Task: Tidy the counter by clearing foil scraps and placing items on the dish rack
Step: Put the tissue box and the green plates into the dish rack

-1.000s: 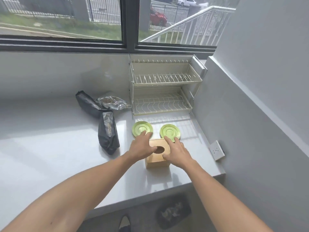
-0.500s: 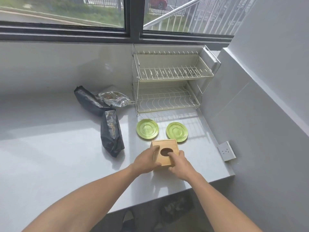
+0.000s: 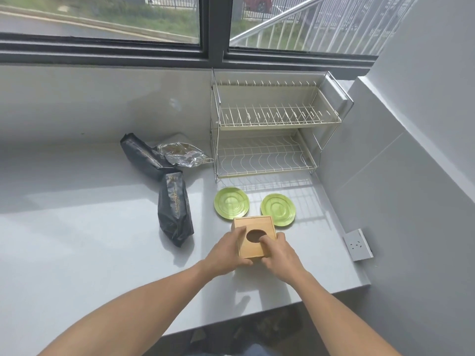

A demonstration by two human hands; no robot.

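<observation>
A square wooden box (image 3: 254, 228) with an oval hole in its top sits near the counter's front edge. My left hand (image 3: 226, 253) grips its left side and my right hand (image 3: 279, 255) grips its right front corner. Just behind the box lie two green saucers, one on the left (image 3: 231, 204) and one on the right (image 3: 279, 208). A two-tier wire dish rack (image 3: 272, 134) stands empty against the back wall. A crumpled silver foil bag (image 3: 183, 158) lies left of the rack, beside two black pouches (image 3: 144, 156) (image 3: 174, 211).
The grey counter (image 3: 77, 240) ends at a front edge below my arms. A wall socket (image 3: 358, 244) sits on the right wall near the counter corner. A window runs along the back.
Both hands drew back from the green saucers to the wooden box and closed on its sides. The view tilted down and nearer to the counter.
</observation>
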